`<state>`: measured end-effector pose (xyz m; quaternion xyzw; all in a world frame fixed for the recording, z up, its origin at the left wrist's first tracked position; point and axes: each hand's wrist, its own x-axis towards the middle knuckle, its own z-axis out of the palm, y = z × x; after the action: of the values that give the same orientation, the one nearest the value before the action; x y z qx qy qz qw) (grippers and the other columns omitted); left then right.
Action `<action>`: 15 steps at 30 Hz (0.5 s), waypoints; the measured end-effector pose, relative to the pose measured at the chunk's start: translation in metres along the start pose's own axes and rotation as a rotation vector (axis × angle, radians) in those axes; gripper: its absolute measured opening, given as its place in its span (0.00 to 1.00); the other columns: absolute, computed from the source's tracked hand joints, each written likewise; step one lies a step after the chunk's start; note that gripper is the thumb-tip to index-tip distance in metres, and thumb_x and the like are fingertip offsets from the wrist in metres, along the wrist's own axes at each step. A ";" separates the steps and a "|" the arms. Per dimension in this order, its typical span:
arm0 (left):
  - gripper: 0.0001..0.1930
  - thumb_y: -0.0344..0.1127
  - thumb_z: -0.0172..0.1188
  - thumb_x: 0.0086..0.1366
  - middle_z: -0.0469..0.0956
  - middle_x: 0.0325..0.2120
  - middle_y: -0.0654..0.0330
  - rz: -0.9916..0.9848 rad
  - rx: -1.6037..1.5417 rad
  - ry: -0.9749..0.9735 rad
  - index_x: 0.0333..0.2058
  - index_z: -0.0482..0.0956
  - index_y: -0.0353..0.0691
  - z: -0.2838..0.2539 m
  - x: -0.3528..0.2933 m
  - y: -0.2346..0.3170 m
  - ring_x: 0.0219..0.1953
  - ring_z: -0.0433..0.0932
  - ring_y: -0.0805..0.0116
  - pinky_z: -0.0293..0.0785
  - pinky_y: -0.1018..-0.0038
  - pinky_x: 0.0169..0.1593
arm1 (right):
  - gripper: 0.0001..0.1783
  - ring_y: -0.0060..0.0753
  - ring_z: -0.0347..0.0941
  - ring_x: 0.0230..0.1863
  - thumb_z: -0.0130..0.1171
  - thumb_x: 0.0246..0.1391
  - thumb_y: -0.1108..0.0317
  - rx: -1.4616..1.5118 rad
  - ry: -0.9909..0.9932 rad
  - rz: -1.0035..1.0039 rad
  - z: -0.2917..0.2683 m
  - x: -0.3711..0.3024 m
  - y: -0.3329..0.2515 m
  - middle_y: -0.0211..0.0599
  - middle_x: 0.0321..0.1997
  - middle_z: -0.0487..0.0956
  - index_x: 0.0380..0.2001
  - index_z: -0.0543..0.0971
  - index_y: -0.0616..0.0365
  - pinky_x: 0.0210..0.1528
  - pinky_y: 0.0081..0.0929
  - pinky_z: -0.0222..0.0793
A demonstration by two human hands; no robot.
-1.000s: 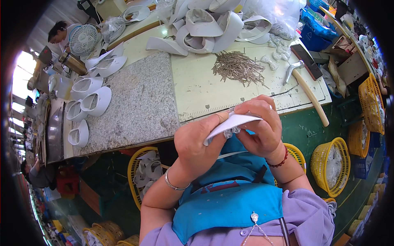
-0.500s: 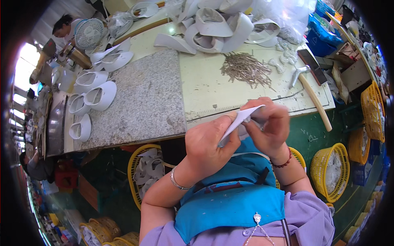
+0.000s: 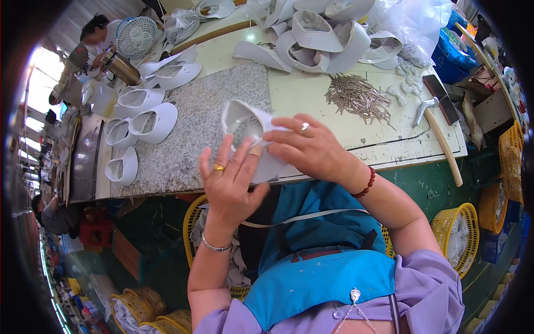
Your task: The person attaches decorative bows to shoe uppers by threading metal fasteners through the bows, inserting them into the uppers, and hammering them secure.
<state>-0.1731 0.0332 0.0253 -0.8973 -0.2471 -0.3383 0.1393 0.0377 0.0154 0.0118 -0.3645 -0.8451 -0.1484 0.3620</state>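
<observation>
Both hands clamp one white shoe upper (image 3: 247, 133), held in the air over the near table edge, just above the granite slab (image 3: 206, 122). Left hand (image 3: 231, 186) supports it from 7 o'clock w/ fingers spread up its side; right hand (image 3: 308, 147) pinches the rim from 3 o'clock. It looks light and soft, prob. flexes easily, so best gripped at the stiffer rim, not the thin wall. It's a pale, hollow, cup-like shell, opening facing up. Pile of nails (image 3: 356, 100) lies at 1 o'clock, hammer (image 3: 439, 131) at 3.
</observation>
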 end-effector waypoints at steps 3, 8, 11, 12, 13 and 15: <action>0.27 0.41 0.62 0.47 0.74 0.48 0.51 -0.138 -0.116 -0.147 0.47 0.71 0.35 0.011 -0.024 -0.008 0.55 0.68 0.48 0.54 0.56 0.58 | 0.18 0.39 0.67 0.54 0.59 0.37 0.72 0.110 -0.158 0.118 0.019 -0.009 -0.014 0.34 0.48 0.74 0.37 0.74 0.57 0.51 0.35 0.66; 0.21 0.34 0.57 0.51 0.74 0.49 0.48 -0.180 -0.159 -0.024 0.43 0.73 0.29 0.029 -0.037 -0.010 0.57 0.66 0.46 0.56 0.57 0.59 | 0.20 0.38 0.68 0.53 0.59 0.35 0.73 0.103 -0.175 0.165 0.016 -0.005 -0.020 0.35 0.48 0.75 0.38 0.75 0.59 0.50 0.33 0.66; 0.18 0.33 0.56 0.52 0.73 0.50 0.48 -0.236 -0.165 0.015 0.41 0.75 0.28 0.032 -0.038 -0.005 0.58 0.65 0.47 0.57 0.58 0.58 | 0.18 0.38 0.69 0.51 0.59 0.35 0.72 0.148 -0.174 0.227 0.017 -0.004 -0.022 0.36 0.47 0.75 0.36 0.76 0.60 0.48 0.33 0.66; 0.18 0.33 0.56 0.52 0.73 0.50 0.48 -0.238 -0.166 0.016 0.41 0.75 0.28 0.032 -0.038 -0.003 0.58 0.65 0.47 0.57 0.58 0.58 | 0.18 0.38 0.69 0.50 0.59 0.36 0.71 0.199 -0.152 0.273 0.019 -0.005 -0.022 0.36 0.46 0.75 0.36 0.77 0.60 0.47 0.33 0.66; 0.18 0.35 0.56 0.52 0.72 0.51 0.48 -0.256 -0.115 0.037 0.40 0.76 0.28 0.032 -0.039 -0.002 0.58 0.65 0.47 0.58 0.58 0.57 | 0.17 0.39 0.69 0.48 0.60 0.38 0.69 0.250 -0.129 0.318 0.020 -0.005 -0.022 0.36 0.45 0.75 0.36 0.77 0.60 0.46 0.33 0.66; 0.19 0.36 0.56 0.52 0.71 0.51 0.48 -0.273 -0.061 0.061 0.40 0.76 0.29 0.034 -0.040 -0.001 0.58 0.65 0.46 0.59 0.58 0.57 | 0.17 0.39 0.69 0.46 0.60 0.40 0.68 0.249 -0.104 0.365 0.024 -0.002 -0.028 0.35 0.44 0.74 0.37 0.77 0.60 0.45 0.33 0.66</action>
<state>-0.1816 0.0344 -0.0260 -0.8486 -0.3520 -0.3884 0.0720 0.0068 0.0075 -0.0059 -0.4708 -0.7945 0.0441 0.3810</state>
